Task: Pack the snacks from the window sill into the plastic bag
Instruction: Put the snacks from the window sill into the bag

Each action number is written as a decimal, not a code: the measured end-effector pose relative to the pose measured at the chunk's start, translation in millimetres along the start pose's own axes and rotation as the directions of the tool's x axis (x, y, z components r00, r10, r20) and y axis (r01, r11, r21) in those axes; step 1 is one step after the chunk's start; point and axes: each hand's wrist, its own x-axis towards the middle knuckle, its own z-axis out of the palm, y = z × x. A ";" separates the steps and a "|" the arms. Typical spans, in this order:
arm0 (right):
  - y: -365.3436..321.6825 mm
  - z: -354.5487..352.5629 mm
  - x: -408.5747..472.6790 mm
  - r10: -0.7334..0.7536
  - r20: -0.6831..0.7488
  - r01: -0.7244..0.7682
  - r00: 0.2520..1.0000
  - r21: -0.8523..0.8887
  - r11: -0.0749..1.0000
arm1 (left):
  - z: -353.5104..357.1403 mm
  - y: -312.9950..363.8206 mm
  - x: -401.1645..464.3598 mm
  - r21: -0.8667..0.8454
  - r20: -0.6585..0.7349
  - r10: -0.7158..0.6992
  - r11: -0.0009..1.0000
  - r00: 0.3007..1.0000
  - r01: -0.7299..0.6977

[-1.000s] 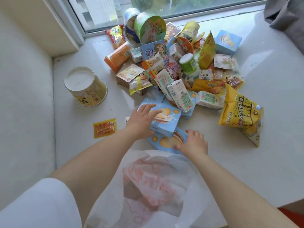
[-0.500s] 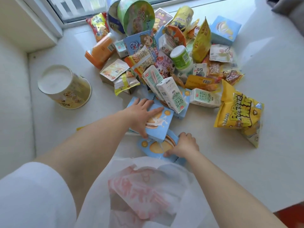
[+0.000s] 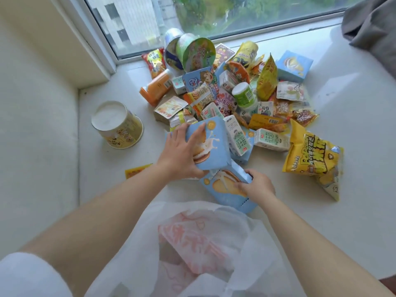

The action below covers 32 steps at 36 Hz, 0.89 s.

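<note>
We look down at a white window sill (image 3: 353, 189) heaped with snacks. Our left hand (image 3: 182, 154) grips a light blue biscuit box (image 3: 212, 146), fingers curled over its top edge, the box tilted up with its long axis pointing toward the window. Our right hand (image 3: 256, 186) pinches a second blue biscuit box (image 3: 225, 189), lying flat near the sill's front edge. A white plastic bag (image 3: 210, 243) gapes open below both boxes; its lower part is cut off. The box lettering is hard to read.
</note>
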 end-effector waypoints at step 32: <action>17.1 8.5 -172.7 -0.410 -0.293 0.429 0.864 0.004 0.903 | 46.4 51.0 -222.0 0.176 0.534 0.034 0.973 0.845 -0.151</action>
